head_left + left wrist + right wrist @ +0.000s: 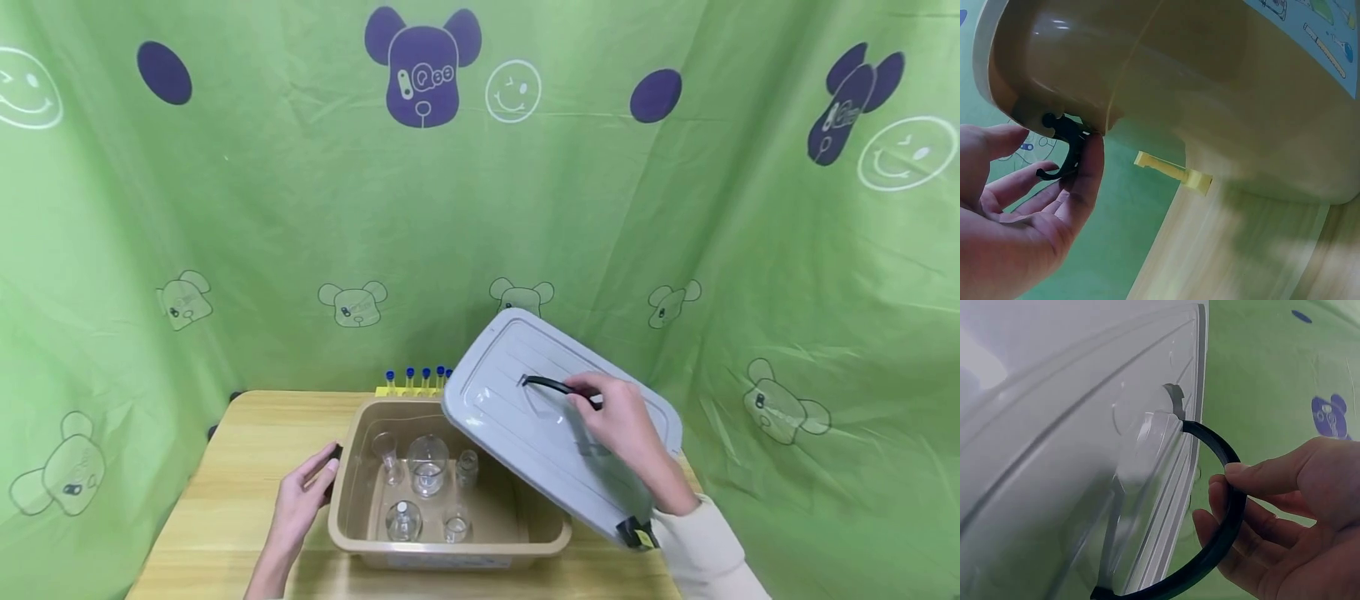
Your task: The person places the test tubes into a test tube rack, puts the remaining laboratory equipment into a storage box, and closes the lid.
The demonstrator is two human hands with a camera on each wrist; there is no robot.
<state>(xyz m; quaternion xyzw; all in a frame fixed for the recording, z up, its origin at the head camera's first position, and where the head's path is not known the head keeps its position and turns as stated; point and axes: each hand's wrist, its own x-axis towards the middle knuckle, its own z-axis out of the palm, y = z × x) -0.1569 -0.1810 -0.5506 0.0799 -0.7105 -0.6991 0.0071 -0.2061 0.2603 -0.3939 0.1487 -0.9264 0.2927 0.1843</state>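
Note:
A tan plastic bin [450, 549] stands on the table, its top partly uncovered. My right hand [617, 417] grips the black handle [551, 383] of the grey lid [517, 433], which is tilted over the bin's right side. In the right wrist view, thumb and fingers pinch that curved handle [1225, 525]. At the bin's left end, fingers of my left hand [1041, 206] are curled about a black latch [1072, 144]. Inside the bin are a large round glass vessel [428, 465], a flared glass [386, 450], a small jar [467, 468], a white-stoppered flask [403, 522] and a small beaker [456, 527].
Behind the bin, several blue-capped tubes [410, 379] stand in a yellow rack [384, 392], partly hidden by the lid. Another black latch [636, 533] hangs at the lid's lower right corner. Green curtains [300, 208] surround the wooden table [225, 492].

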